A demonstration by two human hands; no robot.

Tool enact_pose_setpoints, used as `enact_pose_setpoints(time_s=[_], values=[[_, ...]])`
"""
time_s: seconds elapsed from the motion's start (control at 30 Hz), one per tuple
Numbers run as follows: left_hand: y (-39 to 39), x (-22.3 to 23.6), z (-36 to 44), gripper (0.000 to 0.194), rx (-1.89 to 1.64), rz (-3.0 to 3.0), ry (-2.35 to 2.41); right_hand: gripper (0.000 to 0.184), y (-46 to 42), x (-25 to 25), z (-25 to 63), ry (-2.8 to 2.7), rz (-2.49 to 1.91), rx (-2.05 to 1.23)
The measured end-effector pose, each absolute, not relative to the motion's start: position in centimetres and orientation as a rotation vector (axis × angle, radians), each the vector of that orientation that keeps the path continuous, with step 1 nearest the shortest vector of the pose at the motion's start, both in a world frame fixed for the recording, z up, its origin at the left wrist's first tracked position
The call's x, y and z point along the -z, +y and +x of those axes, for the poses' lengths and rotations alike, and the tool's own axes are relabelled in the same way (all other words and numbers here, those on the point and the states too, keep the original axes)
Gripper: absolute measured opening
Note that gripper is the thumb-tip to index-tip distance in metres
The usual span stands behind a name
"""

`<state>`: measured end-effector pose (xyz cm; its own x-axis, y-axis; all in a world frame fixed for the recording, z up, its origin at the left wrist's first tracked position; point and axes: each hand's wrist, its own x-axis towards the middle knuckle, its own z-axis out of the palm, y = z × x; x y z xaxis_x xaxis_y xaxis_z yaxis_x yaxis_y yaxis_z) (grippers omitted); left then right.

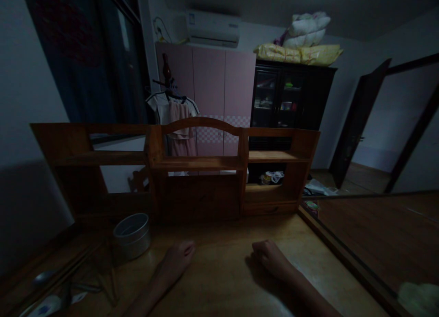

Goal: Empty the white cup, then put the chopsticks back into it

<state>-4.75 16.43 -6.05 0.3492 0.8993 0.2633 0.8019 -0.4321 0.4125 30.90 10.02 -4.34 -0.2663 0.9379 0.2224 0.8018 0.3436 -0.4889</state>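
In the head view, both the left hand [177,256] and right hand [269,255] are held at the tabletop [221,273], fingers curled into fists; nothing held is seen. The metal container [133,239] is left near the left hand, ungrasped. A pause is suggested; for any grasp, uncurled fingers would be needed.

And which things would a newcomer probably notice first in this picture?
Probably the two closed hands, the left hand and the right hand, set apart over the wooden desk. Next, the round metal tin on the desk, just left of the left hand. Behind them, the wooden desk hutch with its arched top spans the desk's far side.
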Motion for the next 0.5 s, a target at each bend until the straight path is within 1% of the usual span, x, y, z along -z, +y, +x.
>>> enact_pose_setpoints(time_s=[0.5], values=[[16.44,6.05,-4.80,0.025,-0.663,2.399,1.534,0.015,9.94,4.25,30.87,-2.155,-1.516,-0.391]])
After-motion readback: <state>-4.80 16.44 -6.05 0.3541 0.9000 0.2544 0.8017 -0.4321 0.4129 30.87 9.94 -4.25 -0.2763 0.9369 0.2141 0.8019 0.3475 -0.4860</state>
